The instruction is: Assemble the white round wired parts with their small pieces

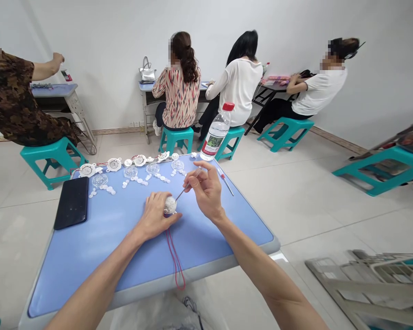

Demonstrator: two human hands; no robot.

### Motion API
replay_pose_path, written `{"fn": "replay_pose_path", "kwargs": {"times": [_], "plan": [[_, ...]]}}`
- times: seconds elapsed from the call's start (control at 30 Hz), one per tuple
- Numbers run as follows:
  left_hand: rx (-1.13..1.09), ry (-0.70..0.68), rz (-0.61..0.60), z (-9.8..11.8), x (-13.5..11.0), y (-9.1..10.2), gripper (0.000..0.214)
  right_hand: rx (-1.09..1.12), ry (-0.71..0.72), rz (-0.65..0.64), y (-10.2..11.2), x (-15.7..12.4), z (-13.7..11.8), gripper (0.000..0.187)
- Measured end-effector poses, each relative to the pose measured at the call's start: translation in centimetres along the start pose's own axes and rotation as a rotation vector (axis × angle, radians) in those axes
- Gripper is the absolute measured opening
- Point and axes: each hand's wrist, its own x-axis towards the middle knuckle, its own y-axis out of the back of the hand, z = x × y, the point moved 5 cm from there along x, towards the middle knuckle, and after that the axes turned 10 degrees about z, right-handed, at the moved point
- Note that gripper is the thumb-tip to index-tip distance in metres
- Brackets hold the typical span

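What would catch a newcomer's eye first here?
First comes the pale blue table, where the left hand grips a lumpy white ball trailing a red cord, and the right hand brings a thin metal pick to it. Clear plastic domes and white discs line the far edge, beside a clear water bottle with a red cap. Beyond sits a person in a patterned blouse.

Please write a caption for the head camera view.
Left hand holds a white ball; right hand holds a thin metal tool.

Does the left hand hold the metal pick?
No, the left hand grips the white ball, while the right hand holds the metal pick.
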Motion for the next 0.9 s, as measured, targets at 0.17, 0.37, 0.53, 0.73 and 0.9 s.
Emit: {"fn": "replay_pose_path", "kwargs": {"times": [0.17,0.37,0.53,0.73,0.9], "plan": [[0.024,-0.004,0.005,0.1,0.0,0.0,0.044,-0.094,0.129,-0.063,-0.3,-0.5,-0.4,0.03],[0.03,-0.017,0.014,0.1,0.0,0.0,0.044,-0.139,0.21,-0.088,-0.5,-0.9,-0.5,0.036],[0.042,-0.018,0.014,0.2,0.0,0.0,0.042,-0.161,0.254,-0.078,-0.5,-1.0,-0.7,0.037],[0.05,-0.008,0.008,0.3,0.0,0.0,0.043,-0.226,0.328,-0.113,-0.8,-1.2,-1.1,0.036],[0.056,-0.018,0.004,0.3,-0.1,-0.1,0.043,-0.242,0.431,-0.137,-1.2,-1.5,-1.7,0.039]]}}
